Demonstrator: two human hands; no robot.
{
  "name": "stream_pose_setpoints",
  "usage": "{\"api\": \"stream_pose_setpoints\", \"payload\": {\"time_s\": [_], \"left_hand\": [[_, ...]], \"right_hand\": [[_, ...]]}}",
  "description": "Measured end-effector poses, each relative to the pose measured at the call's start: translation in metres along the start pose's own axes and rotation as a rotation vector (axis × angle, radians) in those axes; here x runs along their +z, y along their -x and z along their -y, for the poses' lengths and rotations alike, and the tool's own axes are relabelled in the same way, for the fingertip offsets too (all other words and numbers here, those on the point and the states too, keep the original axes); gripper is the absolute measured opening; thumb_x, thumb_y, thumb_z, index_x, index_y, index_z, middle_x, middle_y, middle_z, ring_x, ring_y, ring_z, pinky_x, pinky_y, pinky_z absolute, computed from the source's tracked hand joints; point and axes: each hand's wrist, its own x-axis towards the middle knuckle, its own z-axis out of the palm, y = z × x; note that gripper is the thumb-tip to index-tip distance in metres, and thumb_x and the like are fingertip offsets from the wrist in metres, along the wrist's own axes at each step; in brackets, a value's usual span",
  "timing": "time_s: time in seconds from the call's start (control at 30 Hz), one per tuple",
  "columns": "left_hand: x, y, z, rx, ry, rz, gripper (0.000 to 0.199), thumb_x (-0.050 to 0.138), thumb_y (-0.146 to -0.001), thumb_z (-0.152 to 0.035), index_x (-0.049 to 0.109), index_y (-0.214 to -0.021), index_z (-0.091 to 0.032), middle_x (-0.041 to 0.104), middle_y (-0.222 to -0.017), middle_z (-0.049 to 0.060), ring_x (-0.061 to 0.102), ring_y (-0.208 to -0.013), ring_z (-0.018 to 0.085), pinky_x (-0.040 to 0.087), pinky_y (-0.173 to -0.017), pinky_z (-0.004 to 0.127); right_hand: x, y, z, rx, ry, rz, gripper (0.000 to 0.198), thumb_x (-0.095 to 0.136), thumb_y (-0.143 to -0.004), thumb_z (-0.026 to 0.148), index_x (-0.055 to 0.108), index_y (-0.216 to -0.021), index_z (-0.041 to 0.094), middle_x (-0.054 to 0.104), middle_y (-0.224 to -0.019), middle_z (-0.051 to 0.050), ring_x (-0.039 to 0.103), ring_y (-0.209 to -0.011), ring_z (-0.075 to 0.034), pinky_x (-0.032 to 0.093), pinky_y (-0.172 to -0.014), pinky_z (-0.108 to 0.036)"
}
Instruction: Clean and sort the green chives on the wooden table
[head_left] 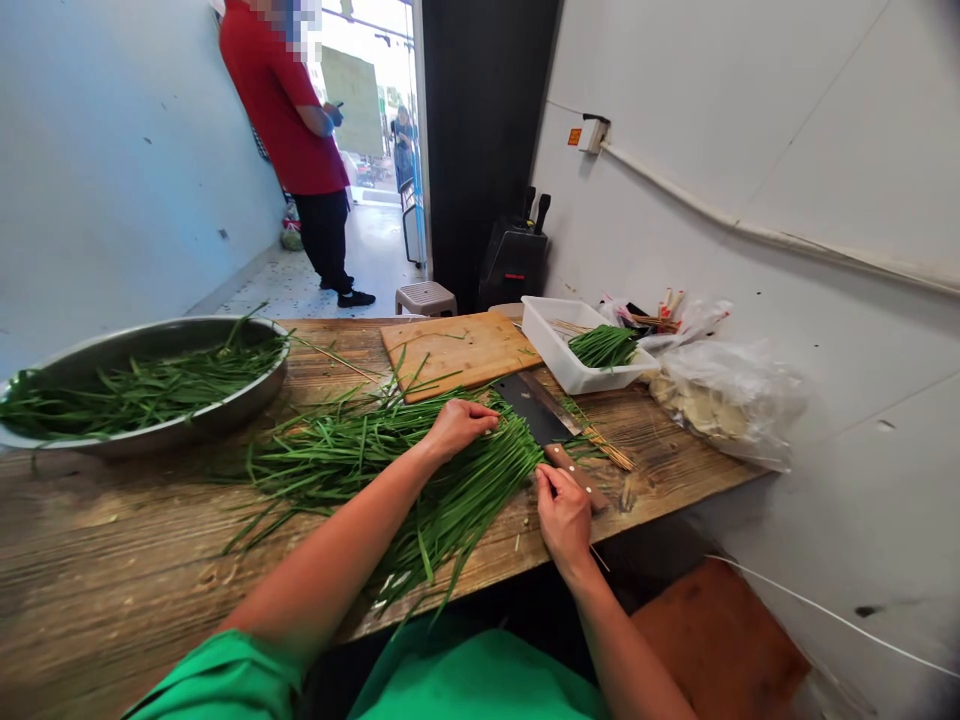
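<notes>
A wide heap of garlic chives (375,440) lies on the wooden table, its cut ends toward the right. My left hand (459,425) is over the upper part of the heap, thumb and fingers pinched together by the stem ends; what they hold is too small to make out. My right hand (564,510) is closed at the lower right end of the chives. A thin bamboo skewer (600,558) sticks out below it, the rest hidden by the hand. A cleaver (536,408) lies just beyond, its wooden handle close to my right hand.
A large metal basin (277,375) of chives stands left. Behind are a cutting board (465,350) and a white tray (540,335) with skewered chives. Loose skewers (611,450) and a plastic bag (720,400) lie right. A person in red (285,110) stands near the doorway.
</notes>
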Motion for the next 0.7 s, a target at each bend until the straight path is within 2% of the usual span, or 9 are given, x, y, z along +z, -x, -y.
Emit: {"api": "stream_pose_setpoints", "payload": {"time_s": [0.13,0.7], "left_hand": [[0.0003,-0.0007,0.0025,0.020,-0.033,-0.022,0.031,0.059,-0.063,-0.031,0.071,-0.084,-0.012,0.068,-0.063,0.002,0.057,-0.058,0.013,0.043,-0.056,0.021],[0.0006,-0.0051,0.0103,0.181,-0.221,-0.005,0.025,0.054,-0.071,-0.024,0.070,-0.088,-0.016,0.071,-0.079,0.002,0.063,-0.072,0.014,0.045,-0.070,0.022]], "right_hand": [[0.0020,0.0005,-0.0032,-0.001,0.000,0.000,0.033,0.038,-0.086,0.029,0.068,-0.089,0.016,0.067,-0.081,-0.008,0.062,-0.073,-0.017,0.046,-0.069,-0.026],[0.0015,0.0003,-0.0030,-0.010,0.031,0.010,0.034,0.037,-0.087,0.030,0.068,-0.091,0.016,0.067,-0.082,-0.008,0.062,-0.074,-0.017,0.046,-0.069,-0.026]]}}
